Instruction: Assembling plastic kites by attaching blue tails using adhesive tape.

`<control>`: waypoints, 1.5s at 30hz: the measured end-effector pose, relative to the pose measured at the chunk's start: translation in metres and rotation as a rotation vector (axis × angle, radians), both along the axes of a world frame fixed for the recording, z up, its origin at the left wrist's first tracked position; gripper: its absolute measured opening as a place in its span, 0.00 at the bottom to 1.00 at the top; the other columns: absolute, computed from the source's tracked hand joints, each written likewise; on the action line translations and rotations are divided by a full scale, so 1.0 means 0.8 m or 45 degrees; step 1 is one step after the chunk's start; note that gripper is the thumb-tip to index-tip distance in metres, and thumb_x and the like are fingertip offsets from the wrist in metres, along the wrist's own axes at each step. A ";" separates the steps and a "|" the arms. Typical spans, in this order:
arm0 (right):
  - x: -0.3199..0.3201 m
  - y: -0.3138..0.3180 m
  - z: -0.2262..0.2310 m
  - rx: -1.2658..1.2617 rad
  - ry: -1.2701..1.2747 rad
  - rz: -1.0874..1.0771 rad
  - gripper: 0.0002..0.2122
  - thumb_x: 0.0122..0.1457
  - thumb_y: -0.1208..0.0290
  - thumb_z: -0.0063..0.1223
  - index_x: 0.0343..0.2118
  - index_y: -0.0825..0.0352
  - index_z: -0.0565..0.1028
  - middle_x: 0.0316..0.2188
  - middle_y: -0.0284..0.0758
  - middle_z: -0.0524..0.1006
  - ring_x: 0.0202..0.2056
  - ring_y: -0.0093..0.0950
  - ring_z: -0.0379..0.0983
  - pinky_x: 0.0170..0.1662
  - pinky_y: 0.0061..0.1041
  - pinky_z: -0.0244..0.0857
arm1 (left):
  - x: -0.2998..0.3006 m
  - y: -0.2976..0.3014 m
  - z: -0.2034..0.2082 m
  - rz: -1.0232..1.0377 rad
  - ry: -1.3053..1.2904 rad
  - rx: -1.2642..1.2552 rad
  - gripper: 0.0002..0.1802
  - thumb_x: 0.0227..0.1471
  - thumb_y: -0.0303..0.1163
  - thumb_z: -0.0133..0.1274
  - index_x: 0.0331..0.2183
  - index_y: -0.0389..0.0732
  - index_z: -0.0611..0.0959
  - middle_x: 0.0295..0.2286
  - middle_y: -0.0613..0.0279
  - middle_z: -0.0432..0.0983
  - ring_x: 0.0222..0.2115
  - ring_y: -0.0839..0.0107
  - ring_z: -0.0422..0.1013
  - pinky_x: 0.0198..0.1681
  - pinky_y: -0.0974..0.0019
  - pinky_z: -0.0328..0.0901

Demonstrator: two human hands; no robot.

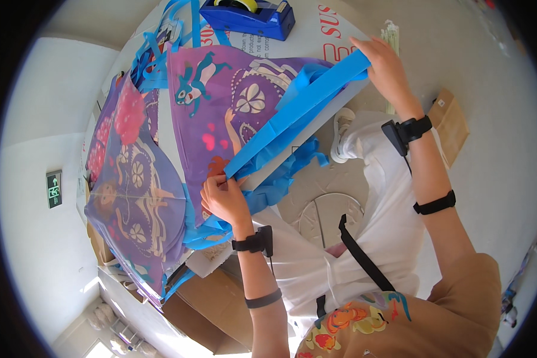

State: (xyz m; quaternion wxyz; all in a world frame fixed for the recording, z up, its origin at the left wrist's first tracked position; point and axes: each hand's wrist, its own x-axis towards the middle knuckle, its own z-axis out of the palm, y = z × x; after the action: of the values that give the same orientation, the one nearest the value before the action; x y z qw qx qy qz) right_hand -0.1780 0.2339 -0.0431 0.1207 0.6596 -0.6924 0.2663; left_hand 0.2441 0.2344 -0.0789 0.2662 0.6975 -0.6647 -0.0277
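Observation:
A wide blue ribbon-like strip (298,110) runs taut on a slant between my hands. My left hand (225,203) pinches its lower left end, at the near edge of a purple printed sheet (191,131). At the upper right, my right hand (389,74) grips the other end, its fingers closed round the strip. The purple sheet, with a cartoon figure and a blue animal on it, lies flat under the strip. More blue ribbon (277,188) hangs in loose folds below the strip, over the table edge.
Left of the sheet lies a stack of similar purple printed sheets (140,203). A blue tape dispenser (253,21) stands at the far side, beside tangled blue ribbons (152,56). Thin pale sticks (391,36) lie at the far right. Below are a cardboard box (215,304) and a stool (331,218).

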 end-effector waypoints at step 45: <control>-0.021 -0.023 0.034 0.130 0.268 0.156 0.25 0.56 0.85 0.50 0.59 0.62 0.74 0.55 0.39 0.77 0.56 0.39 0.72 0.58 0.37 0.68 | -0.034 0.014 0.024 -0.675 0.324 0.279 0.36 0.59 0.25 0.43 0.69 0.36 0.59 0.66 0.32 0.52 0.67 0.37 0.52 0.67 0.45 0.55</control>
State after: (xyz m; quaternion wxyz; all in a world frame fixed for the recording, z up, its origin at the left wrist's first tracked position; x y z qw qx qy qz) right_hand -0.1944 0.2154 -0.0157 0.1424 0.7302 -0.6470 0.1670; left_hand 0.2168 0.2457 -0.0598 0.2541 0.5153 -0.7779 -0.2546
